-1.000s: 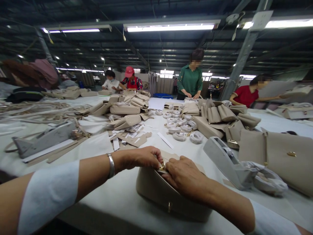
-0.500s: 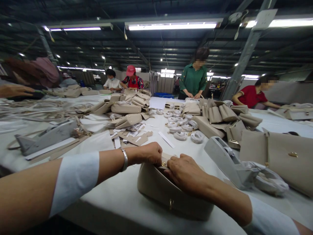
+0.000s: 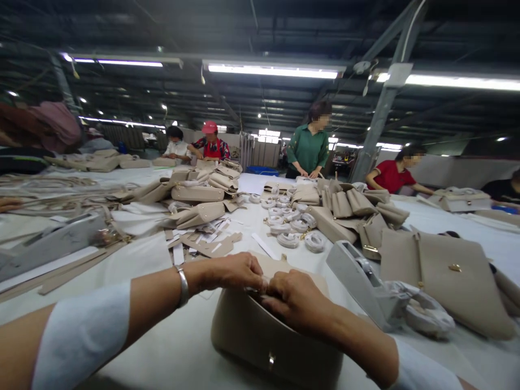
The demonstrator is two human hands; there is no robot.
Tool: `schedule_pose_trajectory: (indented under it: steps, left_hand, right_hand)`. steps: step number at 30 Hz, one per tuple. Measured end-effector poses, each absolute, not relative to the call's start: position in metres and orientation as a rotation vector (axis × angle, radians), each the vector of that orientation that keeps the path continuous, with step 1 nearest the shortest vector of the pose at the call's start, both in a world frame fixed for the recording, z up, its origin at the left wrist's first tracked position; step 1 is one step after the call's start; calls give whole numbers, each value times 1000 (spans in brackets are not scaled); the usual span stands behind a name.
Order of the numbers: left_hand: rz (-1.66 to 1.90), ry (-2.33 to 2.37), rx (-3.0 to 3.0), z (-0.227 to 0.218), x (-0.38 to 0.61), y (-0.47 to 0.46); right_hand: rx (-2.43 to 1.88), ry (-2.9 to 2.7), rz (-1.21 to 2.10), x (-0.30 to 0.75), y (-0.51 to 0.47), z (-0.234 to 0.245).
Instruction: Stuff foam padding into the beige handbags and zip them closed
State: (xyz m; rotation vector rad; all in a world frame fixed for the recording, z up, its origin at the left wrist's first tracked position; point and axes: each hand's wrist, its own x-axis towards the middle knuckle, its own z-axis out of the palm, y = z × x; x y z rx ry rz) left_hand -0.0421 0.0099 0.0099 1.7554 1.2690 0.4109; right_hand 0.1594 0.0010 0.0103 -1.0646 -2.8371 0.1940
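On the table (image 3: 170, 352), the beige bag (image 3: 280, 344) is already fitted with a clasp (image 3: 271, 359). Its rim is pinched by the left hand (image 3: 238, 271) and right hand (image 3: 298, 299), though the exact part held is hidden; beyond, the flap (image 3: 273, 265) is left unfastened and wrapped straps (image 3: 314, 242) lie loose.

bag (image 3: 244, 336): front | scraps (image 3: 209, 242): behind | tape dispenser (image 3: 359, 287): right (bundle (image 3: 429, 315) beside it)

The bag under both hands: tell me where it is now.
In the head view, the beige bag sits bottom centre on the white table, the left hand and right hand at its opening, a grey tape dispenser to its right.
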Motion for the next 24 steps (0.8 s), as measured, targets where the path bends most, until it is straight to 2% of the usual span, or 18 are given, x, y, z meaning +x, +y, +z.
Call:
schedule_pose_trajectory:
  steps: [6, 12, 15, 18, 21, 24]
  left_hand:
    - [456, 1225, 1547, 6, -29, 5]
    - [331, 1493, 1778, 17, -17, 4]
    - [286, 1606, 1993, 17, -13, 0]
    - [276, 1717, 2312, 16, -9, -8]
    - [363, 1808, 2596, 15, -5, -16]
    - [498, 1871, 2678, 13, -5, -21]
  right_hand:
    - [-1298, -2586, 558, 157, 1, 11]
    - [-1192, -2554, 649, 155, -3, 6]
    - [-1223, -2572, 553, 156, -1, -3]
    - [-1253, -2661, 316, 156, 0, -8]
    - [-1110, -2771, 2, 155, -4, -5]
    - [-991, -2878, -132, 153, -11, 4]
